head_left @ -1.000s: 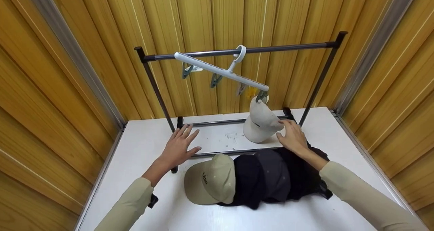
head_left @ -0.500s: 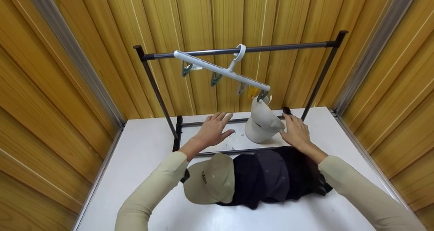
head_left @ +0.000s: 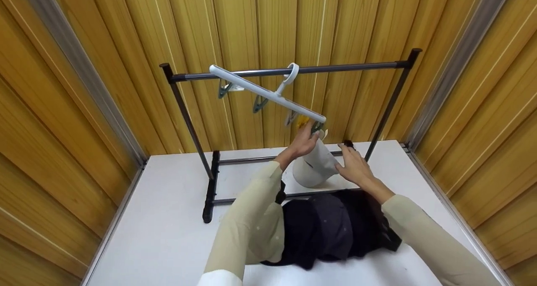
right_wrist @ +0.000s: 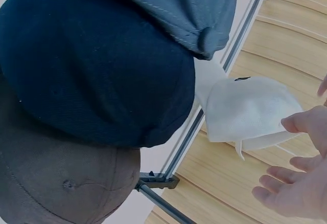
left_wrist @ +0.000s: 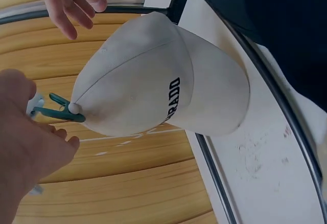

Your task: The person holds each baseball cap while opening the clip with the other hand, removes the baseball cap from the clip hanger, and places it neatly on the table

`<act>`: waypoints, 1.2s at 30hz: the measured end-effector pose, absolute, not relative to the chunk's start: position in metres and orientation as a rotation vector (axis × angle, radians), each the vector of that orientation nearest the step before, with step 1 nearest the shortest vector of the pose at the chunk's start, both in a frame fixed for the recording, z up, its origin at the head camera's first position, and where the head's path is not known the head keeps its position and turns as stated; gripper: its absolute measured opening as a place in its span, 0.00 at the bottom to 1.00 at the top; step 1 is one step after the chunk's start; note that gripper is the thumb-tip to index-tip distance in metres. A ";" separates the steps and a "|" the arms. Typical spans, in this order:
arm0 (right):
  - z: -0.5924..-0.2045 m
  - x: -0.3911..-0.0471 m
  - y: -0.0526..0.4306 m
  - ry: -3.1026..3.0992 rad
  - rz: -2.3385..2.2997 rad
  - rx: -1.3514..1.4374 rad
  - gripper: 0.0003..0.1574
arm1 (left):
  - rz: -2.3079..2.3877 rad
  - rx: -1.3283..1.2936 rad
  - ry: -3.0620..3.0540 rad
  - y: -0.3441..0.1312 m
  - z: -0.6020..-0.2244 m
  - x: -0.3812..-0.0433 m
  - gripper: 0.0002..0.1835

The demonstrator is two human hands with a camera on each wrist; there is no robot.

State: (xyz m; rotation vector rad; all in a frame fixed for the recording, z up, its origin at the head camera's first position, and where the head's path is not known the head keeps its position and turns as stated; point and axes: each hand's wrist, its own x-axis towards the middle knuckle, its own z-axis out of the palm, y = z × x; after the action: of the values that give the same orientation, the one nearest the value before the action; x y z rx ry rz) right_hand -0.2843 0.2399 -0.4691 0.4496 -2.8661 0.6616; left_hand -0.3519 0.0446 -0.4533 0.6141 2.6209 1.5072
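Observation:
A white cap (head_left: 312, 168) with dark lettering hangs by its top button from a green clip (left_wrist: 60, 112) at the low end of a tilted white clip hanger (head_left: 268, 94). My left hand (head_left: 303, 141) is at that clip, thumb and fingers on either side of it; a gap shows between them in the left wrist view. Near the cap's right edge is my right hand (head_left: 354, 166), fingers extended and holding nothing. Its thumb (right_wrist: 296, 123) overlaps the cap in the right wrist view, but contact is unclear.
The hanger hooks over the top rail (head_left: 352, 68) of a dark rack. In front lies a row of caps: a beige cap (head_left: 268, 237), partly behind my left sleeve, then several dark caps (head_left: 300, 231). Ribbed wood-patterned walls (head_left: 239, 126) enclose the white table (head_left: 168, 235).
My left hand has moved right and up from the rack's left side to the clip above the white cap. The right hand stays near the cap's right edge. The view shifts slightly.

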 end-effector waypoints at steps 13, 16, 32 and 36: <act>-0.476 -0.301 0.217 -2.820 0.898 0.493 0.40 | 1.935 0.523 2.376 0.040 -0.457 -0.371 0.22; -0.479 -0.306 0.210 -2.798 1.001 0.455 0.34 | 1.938 0.521 2.309 0.039 -0.458 -0.370 0.21; -0.490 -0.319 0.190 -2.760 1.228 0.341 0.19 | 1.933 0.659 2.207 0.040 -0.464 -0.376 0.22; -0.492 -0.323 0.181 -2.750 1.290 0.345 0.20 | 1.931 0.620 2.201 0.029 -0.464 -0.375 0.21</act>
State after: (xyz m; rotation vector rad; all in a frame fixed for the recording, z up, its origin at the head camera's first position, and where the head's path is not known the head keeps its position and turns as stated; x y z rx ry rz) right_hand -0.3235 0.1806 -0.4918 0.3451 -2.7499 1.2896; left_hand -0.3745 0.0295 -0.4638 0.6201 2.2010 1.9309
